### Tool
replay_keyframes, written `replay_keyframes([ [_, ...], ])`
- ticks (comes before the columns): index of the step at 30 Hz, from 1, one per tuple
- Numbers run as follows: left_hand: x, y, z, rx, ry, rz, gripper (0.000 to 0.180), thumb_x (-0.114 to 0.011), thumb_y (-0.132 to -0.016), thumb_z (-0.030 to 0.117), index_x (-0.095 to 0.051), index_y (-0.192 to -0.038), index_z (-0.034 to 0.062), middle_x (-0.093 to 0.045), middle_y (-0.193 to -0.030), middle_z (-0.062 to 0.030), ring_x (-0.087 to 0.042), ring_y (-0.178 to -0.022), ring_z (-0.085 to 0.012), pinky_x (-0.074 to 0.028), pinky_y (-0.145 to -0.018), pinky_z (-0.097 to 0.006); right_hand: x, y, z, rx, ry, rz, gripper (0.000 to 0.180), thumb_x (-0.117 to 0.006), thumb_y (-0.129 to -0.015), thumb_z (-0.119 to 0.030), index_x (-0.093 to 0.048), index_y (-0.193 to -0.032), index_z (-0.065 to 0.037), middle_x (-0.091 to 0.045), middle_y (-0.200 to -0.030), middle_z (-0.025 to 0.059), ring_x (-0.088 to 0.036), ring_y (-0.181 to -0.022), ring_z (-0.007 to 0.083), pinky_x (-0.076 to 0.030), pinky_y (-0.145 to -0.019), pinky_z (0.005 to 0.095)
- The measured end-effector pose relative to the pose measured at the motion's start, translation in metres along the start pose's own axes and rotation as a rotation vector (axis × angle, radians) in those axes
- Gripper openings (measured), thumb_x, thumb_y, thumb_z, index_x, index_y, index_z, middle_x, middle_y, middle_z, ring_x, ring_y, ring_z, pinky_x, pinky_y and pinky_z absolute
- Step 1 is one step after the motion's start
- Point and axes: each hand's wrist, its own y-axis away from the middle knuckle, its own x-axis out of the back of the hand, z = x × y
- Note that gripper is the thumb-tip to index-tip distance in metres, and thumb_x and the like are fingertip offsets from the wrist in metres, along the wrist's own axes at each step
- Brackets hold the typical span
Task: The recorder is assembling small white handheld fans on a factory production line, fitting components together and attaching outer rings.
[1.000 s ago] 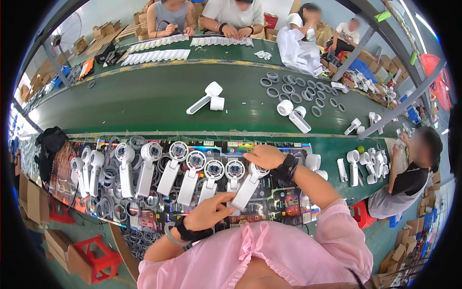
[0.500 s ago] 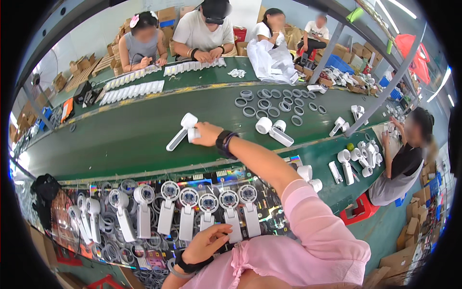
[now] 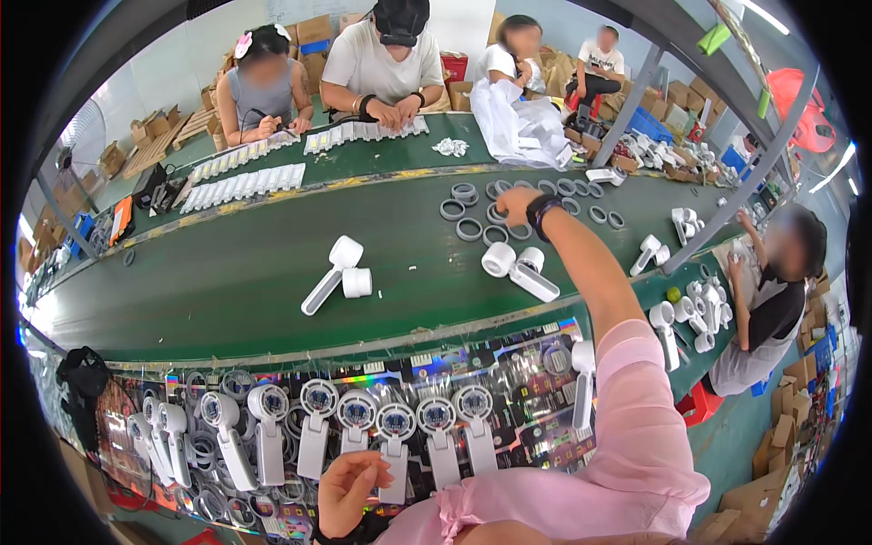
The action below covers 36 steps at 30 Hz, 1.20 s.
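**A:** Right hand (image 3: pixel 516 203) moved off the white handheld fan at belt centre, now stretched further out over the grey rings (image 3: pixel 495 216) on the far side of the green belt (image 3: pixel 227 282). Fingers curled down on the rings; can't tell if one is pinched.

**B:** Left?

**A:** Left hand (image 3: pixel 350 490) low near the body, fingers loosely curled and apart, holding nothing. Sits just at the near row of white fans (image 3: pixel 318 436) lying heads-up on a glossy printed sheet (image 3: pixel 527 363).

**B:** Belt contents?

**A:** Two fan pairs: one (image 3: pixel 334 274) mid-belt, one (image 3: pixel 518 268) just below the reaching forearm. Rings scattered in a cluster beyond that.

**B:** Surroundings?

**A:** Far bench across the belt has rows of white strip parts (image 3: pixel 241 186) and a heap of white bags (image 3: pixel 518 123). Four people seated there, another person (image 3: pixel 772 300) on the right with more fans. Cardboard boxes (image 3: pixel 154 145) stacked along the walls, metal posts on the right.
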Motion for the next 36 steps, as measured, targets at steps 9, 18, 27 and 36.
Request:
replay_keyframes([
  [9,0.001,0.015,0.107,-0.179,-0.401,0.284,0.022,-0.052,-0.097,0.01,-0.057,-0.117,0.0006,-0.064,-0.098,-0.0073,-0.058,-0.078,-0.0123,-0.047,-0.07,-0.024,-0.087,-0.026,0.051,-0.14,0.103,0.06,0.03,-0.07,-0.073,-0.02,-0.068,-0.099,-0.005,-0.052,-0.124,0.0166,-0.059,-0.11,0.0329,-0.052,-0.085,0.0428],
  [18,-0.04,-0.122,0.224,-0.172,-0.752,0.225,0.026,-0.059,-0.092,0.02,-0.059,-0.109,-0.0006,-0.065,-0.087,-0.0089,-0.063,-0.066,-0.0153,-0.054,-0.059,-0.028,-0.018,-0.005,0.051,-0.294,-0.273,0.063,0.036,-0.071,-0.07,-0.03,-0.068,-0.094,-0.003,-0.069,-0.096,0.0178,-0.068,-0.093,0.0306,-0.054,-0.078,0.0403],
  [27,-0.025,-0.43,0.086,-0.301,-1.501,-0.129,0.05,-0.066,-0.082,0.017,-0.052,-0.128,0.0025,-0.058,-0.123,-0.016,-0.058,-0.11,-0.0283,-0.051,-0.091,-0.038,-0.095,-0.093,0.062,-0.133,-0.307,0.441,0.041,-0.067,-0.07,-0.019,-0.058,-0.108,-0.007,-0.066,-0.101,0.0189,-0.063,-0.099,0.0359,-0.05,-0.085,0.0449],
  [36,-0.086,-0.525,0.008,-0.552,-1.876,-0.113,0.074,-0.055,-0.077,0.004,-0.028,-0.146,0.0082,-0.026,-0.154,-0.0124,-0.04,-0.13,-0.034,-0.043,-0.101,-0.043,-0.037,-0.059,-0.009,-0.081,-0.175,0.083,0.033,-0.061,-0.079,-0.011,-0.06,-0.111,-0.007,-0.066,-0.107,0.0183,-0.064,-0.101,0.0341,-0.053,-0.083,0.0438],
])
